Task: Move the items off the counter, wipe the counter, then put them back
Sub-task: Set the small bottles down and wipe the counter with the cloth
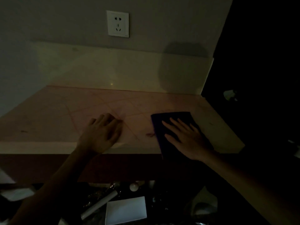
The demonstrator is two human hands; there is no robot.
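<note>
The pinkish tiled counter (48,120) fills the middle of the dim view, with nothing standing on it. A dark purple cloth (172,116) lies flat on its right part. My right hand (185,138) presses flat on the cloth with fingers spread. My left hand (102,133) rests palm down on the bare counter near the front edge, fingers loosely together, holding nothing. Below the counter edge sits a dark heap of items: a white card or box (126,210), a pale tube (100,205) and a small round white thing (134,186).
A white wall socket (118,23) is on the grey wall above a cream backsplash (113,70). The counter ends at the right in a dark area (259,62). A small reddish mark (150,134) lies left of the cloth.
</note>
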